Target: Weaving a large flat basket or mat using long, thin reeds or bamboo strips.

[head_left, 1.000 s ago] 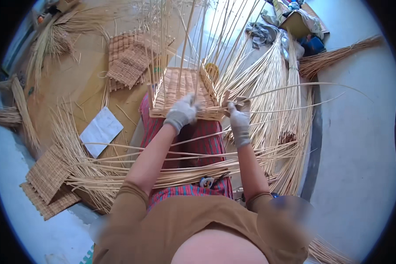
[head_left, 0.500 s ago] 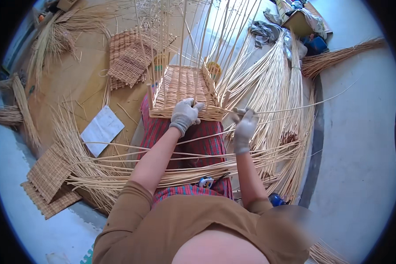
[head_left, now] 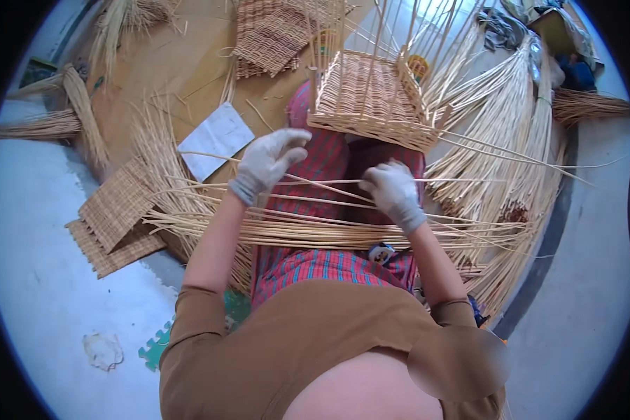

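Note:
A partly woven wicker basket (head_left: pixel 371 87) with tall upright stakes (head_left: pixel 379 28) rests over my knees, apart from both hands. My left hand (head_left: pixel 267 164), in a pale work glove, hovers left of the basket's near edge. Its thumb and fingers are apart with nothing between them, and loose canes pass beneath it. My right hand (head_left: pixel 393 190), gloved too, is lower and to the right, its fingers curled around a thin pale cane (head_left: pixel 462 180). A bundle of long canes (head_left: pixel 308 233) lies across my lap.
Woven panels lie at the far left (head_left: pixel 273 38) and near left (head_left: pixel 115 203). A white sheet (head_left: pixel 217 142) rests on the board. Sheaves of cane (head_left: pixel 490 126) spread on the right. A tape measure (head_left: pixel 380 253) sits on my lap by the bundle.
Both hands have left the basket's near edge and come back over the canes on my lap. The left has opened. The view has shifted, so the basket appears higher and farther right.

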Demonstrator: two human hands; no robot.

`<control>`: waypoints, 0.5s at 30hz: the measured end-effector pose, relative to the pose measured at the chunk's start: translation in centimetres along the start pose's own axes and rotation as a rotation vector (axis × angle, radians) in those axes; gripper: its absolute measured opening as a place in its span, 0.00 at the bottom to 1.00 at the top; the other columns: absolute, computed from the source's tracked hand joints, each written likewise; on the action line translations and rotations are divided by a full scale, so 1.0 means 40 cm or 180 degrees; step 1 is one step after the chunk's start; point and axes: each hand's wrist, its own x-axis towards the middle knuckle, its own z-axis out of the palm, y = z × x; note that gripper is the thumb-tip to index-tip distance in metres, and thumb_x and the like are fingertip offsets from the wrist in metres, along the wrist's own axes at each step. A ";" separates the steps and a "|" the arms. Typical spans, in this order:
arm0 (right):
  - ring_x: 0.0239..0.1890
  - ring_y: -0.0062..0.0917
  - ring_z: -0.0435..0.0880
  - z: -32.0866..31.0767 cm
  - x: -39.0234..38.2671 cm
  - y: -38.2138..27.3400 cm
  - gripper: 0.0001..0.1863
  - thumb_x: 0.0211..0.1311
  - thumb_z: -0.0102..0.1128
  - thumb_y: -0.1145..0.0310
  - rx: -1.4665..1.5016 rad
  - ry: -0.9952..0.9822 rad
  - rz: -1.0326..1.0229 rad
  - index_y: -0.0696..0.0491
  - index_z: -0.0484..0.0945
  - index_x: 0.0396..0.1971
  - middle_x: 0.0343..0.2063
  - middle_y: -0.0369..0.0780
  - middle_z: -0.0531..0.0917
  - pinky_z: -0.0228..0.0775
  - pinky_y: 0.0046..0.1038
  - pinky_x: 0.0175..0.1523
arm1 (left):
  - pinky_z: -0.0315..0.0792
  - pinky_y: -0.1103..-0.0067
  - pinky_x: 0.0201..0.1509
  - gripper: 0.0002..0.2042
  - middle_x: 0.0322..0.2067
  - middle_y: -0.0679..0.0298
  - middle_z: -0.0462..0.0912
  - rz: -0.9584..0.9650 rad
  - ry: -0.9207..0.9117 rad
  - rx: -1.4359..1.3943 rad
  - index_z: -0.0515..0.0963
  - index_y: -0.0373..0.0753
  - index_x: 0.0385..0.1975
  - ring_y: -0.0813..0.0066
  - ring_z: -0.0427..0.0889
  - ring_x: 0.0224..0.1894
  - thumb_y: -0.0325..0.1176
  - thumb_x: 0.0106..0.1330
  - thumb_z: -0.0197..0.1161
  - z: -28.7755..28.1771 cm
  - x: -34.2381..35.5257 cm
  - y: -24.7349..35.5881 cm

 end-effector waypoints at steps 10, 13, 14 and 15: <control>0.49 0.24 0.80 -0.017 -0.018 -0.036 0.19 0.70 0.62 0.66 0.4375 0.0582 0.1560 0.56 0.74 0.57 0.46 0.41 0.81 0.75 0.28 0.54 | 0.73 0.69 0.53 0.13 0.32 0.63 0.85 0.0376 0.0690 0.1168 0.85 0.46 0.39 0.64 0.84 0.40 0.22 0.57 0.62 -0.061 -0.008 -0.055; 0.50 0.26 0.81 -0.030 0.068 -0.144 0.19 0.75 0.55 0.63 0.6759 0.1162 0.1390 0.57 0.72 0.59 0.48 0.42 0.82 0.75 0.31 0.59 | 0.65 0.70 0.63 0.20 0.40 0.64 0.81 0.0798 0.1352 0.1484 0.87 0.50 0.43 0.65 0.78 0.51 0.20 0.52 0.61 0.003 0.038 0.027; 0.52 0.26 0.80 -0.027 0.073 -0.147 0.19 0.75 0.54 0.63 0.6528 0.0987 0.1001 0.57 0.73 0.59 0.50 0.42 0.81 0.75 0.32 0.60 | 0.63 0.70 0.65 0.21 0.43 0.62 0.80 0.0621 0.1814 0.1462 0.87 0.51 0.44 0.64 0.76 0.55 0.20 0.53 0.61 0.013 0.045 0.012; 0.54 0.26 0.80 -0.011 0.082 -0.155 0.19 0.75 0.54 0.63 0.6284 0.0822 0.0663 0.56 0.73 0.59 0.52 0.42 0.80 0.74 0.32 0.61 | 0.69 0.76 0.56 0.19 0.56 0.64 0.75 0.0599 0.2364 0.1758 0.86 0.46 0.49 0.70 0.74 0.51 0.19 0.62 0.60 0.020 0.054 -0.012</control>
